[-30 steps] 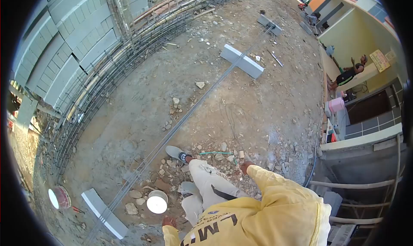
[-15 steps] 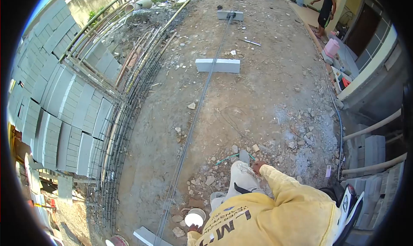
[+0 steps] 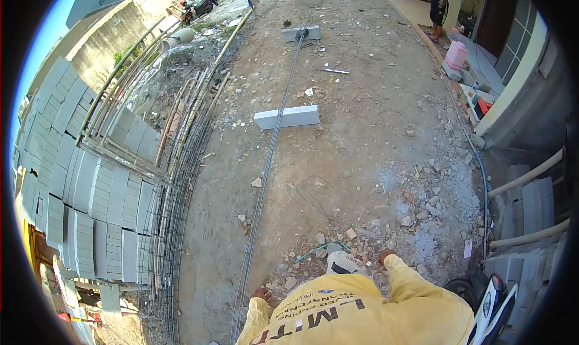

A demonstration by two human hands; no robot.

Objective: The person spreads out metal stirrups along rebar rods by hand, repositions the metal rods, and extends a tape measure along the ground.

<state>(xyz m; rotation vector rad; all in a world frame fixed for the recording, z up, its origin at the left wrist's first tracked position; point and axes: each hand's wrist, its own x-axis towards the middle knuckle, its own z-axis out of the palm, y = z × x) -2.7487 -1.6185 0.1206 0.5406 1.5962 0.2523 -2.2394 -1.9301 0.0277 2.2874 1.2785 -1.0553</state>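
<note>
My left hand [image 3: 263,295] is out in front of the yellow shirt [image 3: 325,306], just right of the long thin steel rods [image 3: 265,185]. Its fingers look loosely apart, with nothing visible in them. My right hand [image 3: 385,258] hangs beside my trouser leg [image 3: 347,263], above the rubble, apparently open and holding nothing. The rods run away from me across a grey block [image 3: 286,117] and reach a farther block [image 3: 301,33], where a dark piece sits on them. A green strip [image 3: 310,254] lies among stones near my foot.
Bundled rebar cages [image 3: 172,224] and stacked grey blocks [image 3: 90,188] line the left. On the right are a blue hose [image 3: 483,182], a pink container [image 3: 456,54] and part of a motorbike [image 3: 491,303]. Another person [image 3: 439,10] stands by the doorway; someone else is at the far left.
My view has shifted, so the near block appears lower. My left hand has left the white bucket, which is out of sight now. My right hand has moved away from my knee.
</note>
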